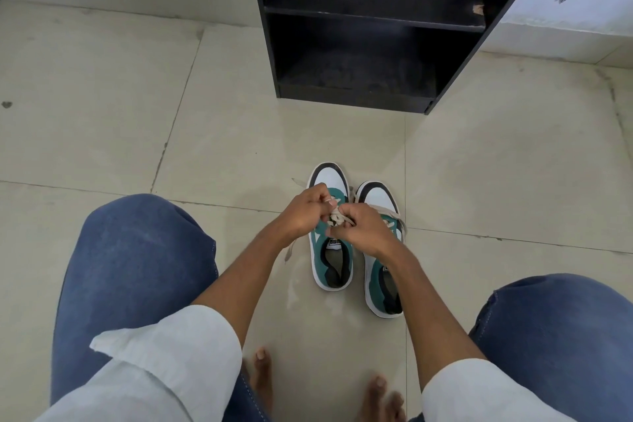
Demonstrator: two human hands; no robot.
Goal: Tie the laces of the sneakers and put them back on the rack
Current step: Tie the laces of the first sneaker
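Two green, white and black sneakers stand side by side on the tiled floor, toes pointing away from me. Over the left sneaker (329, 181) my left hand (303, 212) and my right hand (364, 228) meet, both pinching its beige laces (337, 217) in a bunch between the fingers. One loose lace end trails off to the left of that shoe. The right sneaker (381, 197) sits just beside it, partly covered by my right wrist, its laces lying loose across the top.
A black rack (370, 19) with open shelves stands against the white wall straight ahead, beyond the shoes. My knees in blue jeans flank the view at left and right, and my bare feet rest on the floor at the bottom.
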